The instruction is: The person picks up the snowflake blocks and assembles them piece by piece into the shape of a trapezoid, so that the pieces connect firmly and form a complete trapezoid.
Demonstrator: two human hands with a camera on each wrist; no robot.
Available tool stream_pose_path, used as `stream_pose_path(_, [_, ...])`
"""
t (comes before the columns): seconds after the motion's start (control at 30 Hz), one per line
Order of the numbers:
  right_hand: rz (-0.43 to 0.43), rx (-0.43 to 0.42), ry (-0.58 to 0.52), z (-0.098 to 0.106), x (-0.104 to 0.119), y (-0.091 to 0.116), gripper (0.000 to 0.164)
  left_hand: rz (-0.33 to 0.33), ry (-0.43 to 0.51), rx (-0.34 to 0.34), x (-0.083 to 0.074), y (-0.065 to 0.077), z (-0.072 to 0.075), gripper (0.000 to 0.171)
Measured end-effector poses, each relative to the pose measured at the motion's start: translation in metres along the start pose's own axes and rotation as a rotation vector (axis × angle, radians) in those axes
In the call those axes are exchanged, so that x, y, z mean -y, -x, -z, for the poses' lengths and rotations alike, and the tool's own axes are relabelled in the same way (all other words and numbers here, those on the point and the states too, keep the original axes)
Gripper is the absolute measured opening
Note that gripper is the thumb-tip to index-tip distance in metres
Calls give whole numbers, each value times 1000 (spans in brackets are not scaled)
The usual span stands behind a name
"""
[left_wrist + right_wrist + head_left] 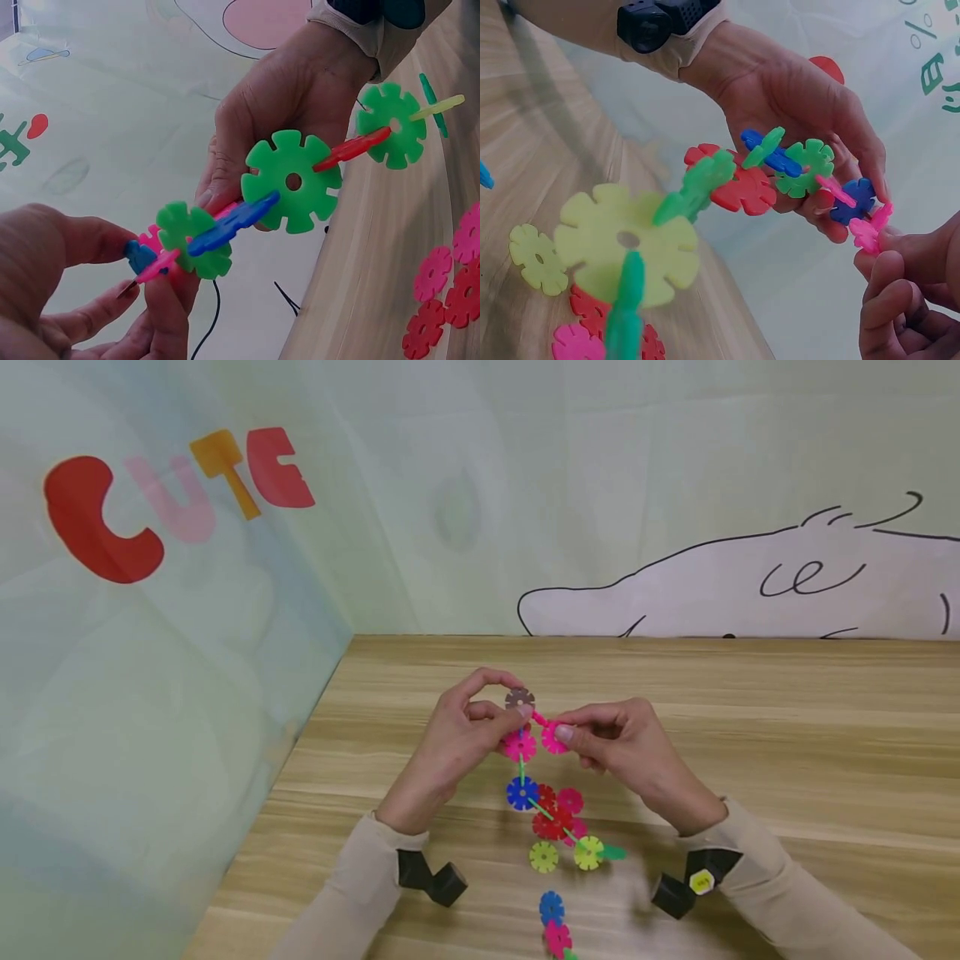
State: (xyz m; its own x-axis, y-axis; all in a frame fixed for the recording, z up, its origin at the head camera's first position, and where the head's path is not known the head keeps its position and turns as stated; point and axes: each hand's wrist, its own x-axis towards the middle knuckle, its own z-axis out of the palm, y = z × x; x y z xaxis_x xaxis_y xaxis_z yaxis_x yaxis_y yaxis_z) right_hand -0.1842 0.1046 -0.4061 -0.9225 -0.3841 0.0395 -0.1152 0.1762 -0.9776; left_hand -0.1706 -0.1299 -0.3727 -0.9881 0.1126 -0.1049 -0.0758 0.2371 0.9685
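Note:
My left hand (472, 727) pinches the far end of a chain of slotted plastic snowflake discs, by a dark grey-brown disc (520, 700). A blue disc (853, 201) sits near those fingertips. Below the hand hang a pink disc (520, 745), a blue disc (522, 793), red, yellow (588, 853) and green discs (292, 181), slotted crosswise into one another. My right hand (630, 743) pinches a pink snowflake disc (553, 737) between thumb and forefinger, close beside the chain's end. Another pink disc (538, 718), seen edge-on, lies between the two hands.
Loose discs lie on the wooden table (810, 735) under the chain: a yellow one (543, 857), a pink one (570, 801) and red ones. Nearer the front is a blue disc (552, 907) with a pink one (557, 937). A printed cloth wall (420, 460) borders the table's back and left.

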Motion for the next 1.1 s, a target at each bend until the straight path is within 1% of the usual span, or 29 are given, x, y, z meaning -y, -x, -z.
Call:
stream_pose_path(0.23, [7, -5, -24, -2, 0, 0, 23, -10, -13, 27, -1, 2, -1, 32])
stream_pose_path(0.37, [-12, -25, -77, -5, -1, 1, 23, -36, -8, 37, -2, 3, -3, 32])
stream_pose_path(0.47, [-34, -49, -122, -9, -2, 1, 23, -62, -24, 37, -2, 4, -5, 33])
stream_pose_path(0.53, [-39, -62, -145, -11, -3, 1, 24, -69, -35, 33, -2, 3, -5, 33])
stream_pose_path(0.6, [-35, -66, -165, -13, -5, 1, 24, -63, -38, 26, -2, 3, -4, 33])
stream_pose_path(0.73, [-23, -49, -181, -14, -7, 1, 27, -35, -16, 29, -2, 2, -2, 33])
stream_pose_path(0.87, [-34, -14, -156, -10, -13, 5, 30, -11, 18, 53, 1, 1, 0, 33])
stream_pose_path(0.97, [-46, 23, -118, -7, -22, 8, 30, 5, 29, 50, 6, -2, 2, 32])
stream_pose_path(1.03, [-41, 56, -44, -4, -30, 9, 28, 21, 46, 40, 10, -5, 4, 32])
stream_pose_path(1.1, [-37, 90, 74, -1, -39, 11, 26, 36, 70, 36, 17, -10, 6, 33])
